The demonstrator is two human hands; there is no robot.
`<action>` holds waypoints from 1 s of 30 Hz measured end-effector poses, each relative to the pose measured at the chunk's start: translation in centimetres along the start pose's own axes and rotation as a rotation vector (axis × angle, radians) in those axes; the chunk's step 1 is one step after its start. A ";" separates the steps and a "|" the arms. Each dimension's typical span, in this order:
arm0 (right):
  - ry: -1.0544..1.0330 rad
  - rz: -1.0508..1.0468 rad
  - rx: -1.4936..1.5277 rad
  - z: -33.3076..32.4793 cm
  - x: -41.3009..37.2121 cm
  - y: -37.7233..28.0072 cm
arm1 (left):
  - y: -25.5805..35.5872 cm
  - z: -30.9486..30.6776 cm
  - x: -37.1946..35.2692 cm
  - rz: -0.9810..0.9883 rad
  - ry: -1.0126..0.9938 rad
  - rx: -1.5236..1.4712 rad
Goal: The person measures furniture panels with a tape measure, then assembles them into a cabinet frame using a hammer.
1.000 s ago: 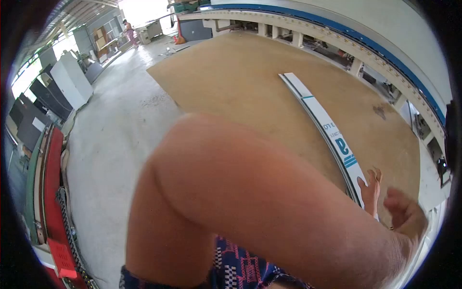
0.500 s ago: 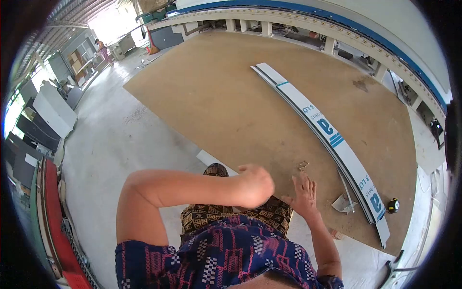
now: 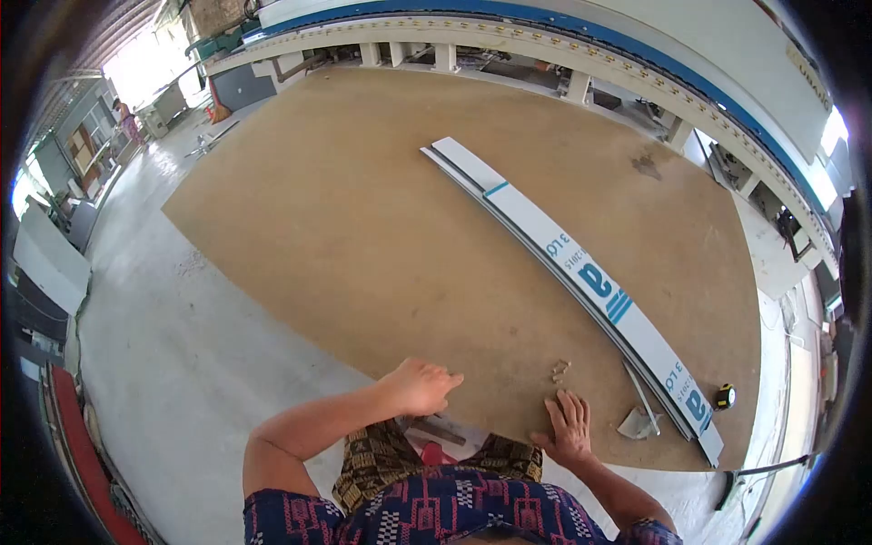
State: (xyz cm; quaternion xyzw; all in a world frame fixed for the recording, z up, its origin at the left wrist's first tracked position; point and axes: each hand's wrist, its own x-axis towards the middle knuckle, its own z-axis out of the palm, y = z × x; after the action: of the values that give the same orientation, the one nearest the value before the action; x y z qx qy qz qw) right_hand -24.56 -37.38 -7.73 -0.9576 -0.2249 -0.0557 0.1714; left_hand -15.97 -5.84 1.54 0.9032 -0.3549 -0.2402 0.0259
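Observation:
My left hand (image 3: 422,388) is over the near edge of a large brown board (image 3: 345,227), its fingers curled in and the fingertips pointing right. Whatever may be inside that closed hand is hidden. My right hand (image 3: 568,431) rests on the same board near its front edge, with the fingers stretched out and nothing under a grip. Just beyond its fingertips lie several small metal pieces (image 3: 560,371), too small to name. To the right of them is a stack of long white strips (image 3: 572,272) with blue print, running diagonally away from me.
A crumpled piece of clear plastic (image 3: 639,423) lies beside the strips, with a thin strip (image 3: 643,392) near it. A tape measure (image 3: 725,397) sits on the board at right. A long machine frame (image 3: 445,56) borders the far side. Another person (image 3: 126,121) is far back left.
My left hand has come down and to the left, from a raised position to the board's edge. The right hand stays flat by the small pieces. The view has shifted right.

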 end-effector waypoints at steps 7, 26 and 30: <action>-0.126 0.060 -0.034 0.4 0.5 0.4 | -6.4 -0.9 1.7 -0.020 0.025 -0.103; -0.406 0.343 -0.009 -2.5 2.1 -3.0 | -3.5 -4.1 -14.4 -0.355 -0.019 -0.643; -0.567 0.495 -0.133 -2.1 3.4 -3.8 | -5.8 -2.3 -16.3 -0.392 0.058 -0.614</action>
State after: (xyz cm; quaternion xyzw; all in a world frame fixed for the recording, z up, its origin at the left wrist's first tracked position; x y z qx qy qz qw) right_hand -23.27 -33.46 -4.01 -0.9693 -0.0214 0.2401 0.0483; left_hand -21.59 8.82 9.06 0.9106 -0.0853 -0.3103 0.2595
